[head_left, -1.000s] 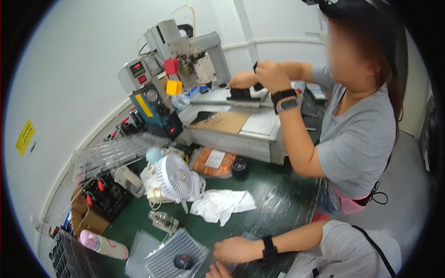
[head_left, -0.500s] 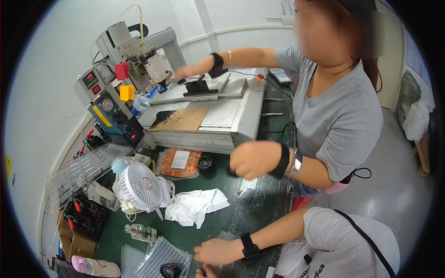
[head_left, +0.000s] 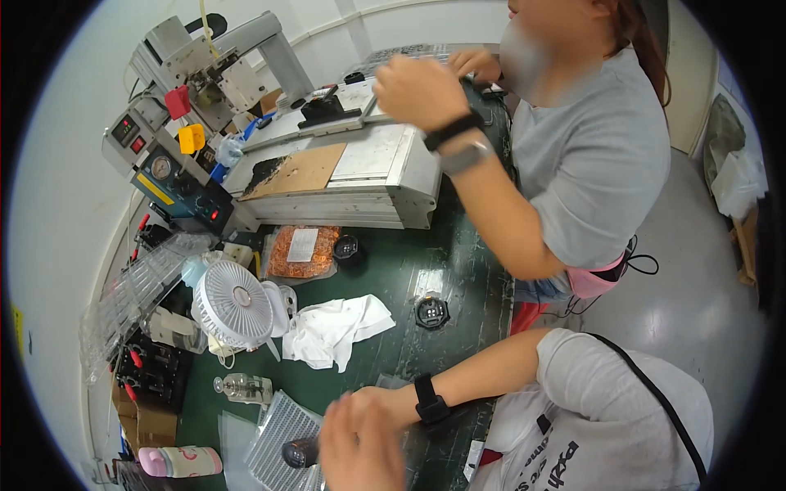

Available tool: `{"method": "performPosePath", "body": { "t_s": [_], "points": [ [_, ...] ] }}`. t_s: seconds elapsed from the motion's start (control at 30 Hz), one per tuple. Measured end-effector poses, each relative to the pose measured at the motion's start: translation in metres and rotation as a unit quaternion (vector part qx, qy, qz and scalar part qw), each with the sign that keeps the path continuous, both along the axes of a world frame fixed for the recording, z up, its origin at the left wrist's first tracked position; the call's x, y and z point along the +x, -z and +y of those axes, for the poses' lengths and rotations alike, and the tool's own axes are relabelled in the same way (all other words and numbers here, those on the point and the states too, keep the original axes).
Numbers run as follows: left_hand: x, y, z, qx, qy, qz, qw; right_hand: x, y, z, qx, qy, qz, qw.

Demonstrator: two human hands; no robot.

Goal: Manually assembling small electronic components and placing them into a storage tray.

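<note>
My left hand (head_left: pixel 360 448) reaches up from the lower edge, slightly blurred, with its fingers stretched out and nothing visible in them. It overlaps my right hand (head_left: pixel 383 407), which comes in from the right with a black band on the wrist. The right fingers are hidden behind the left hand, so their hold does not show. A sheet of clear film shows just beyond the right hand. Beside my left hand a dark round part (head_left: pixel 300 453) rests on a pale grid-patterned tray (head_left: pixel 282 438). A black watch case (head_left: pixel 431 313) lies on the green table (head_left: pixel 458 360), beyond my right forearm.
A white fan (head_left: pixel 237 303), a white cloth (head_left: pixel 340 331), a glass bottle (head_left: pixel 244 388) and a pink-lidded flask (head_left: pixel 182 461) stand or lie leftward. Behind them are an orange packet (head_left: pixel 301 252), another black case (head_left: pixel 348 250) and a bench machine (head_left: pixel 352 200). A co-worker (head_left: pixel 606 155) sits at the right.
My left hand has risen from the lower edge over my right hand. The co-worker's near hand has moved up and away, leaving the black watch case on the table. The whole view has shifted.
</note>
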State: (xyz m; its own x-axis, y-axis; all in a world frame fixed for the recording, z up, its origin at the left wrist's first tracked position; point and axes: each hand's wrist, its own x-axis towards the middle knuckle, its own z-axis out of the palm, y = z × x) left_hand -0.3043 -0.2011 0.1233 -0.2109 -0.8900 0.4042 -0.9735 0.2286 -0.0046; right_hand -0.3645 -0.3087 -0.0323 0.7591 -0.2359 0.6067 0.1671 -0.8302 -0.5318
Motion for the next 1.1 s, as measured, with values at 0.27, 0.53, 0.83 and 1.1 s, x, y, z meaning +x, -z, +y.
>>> {"method": "performPosePath", "body": {
  "t_s": [0.27, 0.53, 0.83, 1.1],
  "points": [
    [-0.024, 0.064, -0.11, 0.291, 0.209, 0.17, 0.918, -0.017, 0.019, -0.008, 0.007, 0.017, 0.003, 1.0],
    [-0.021, 0.084, -0.127, 0.271, 0.229, 0.175, 0.919, 0.005, 0.05, -0.013, 0.074, 0.053, -0.018, 0.996],
    [-0.027, 0.083, -0.126, 0.274, 0.058, 0.23, 0.932, 0.043, 0.095, -0.011, 0.169, 0.022, -0.032, 0.985],
    [-0.013, 0.101, -0.118, 0.149, 0.103, 0.12, 0.976, 0.055, 0.127, -0.006, 0.236, -0.01, -0.043, 0.971]
  ]
}}
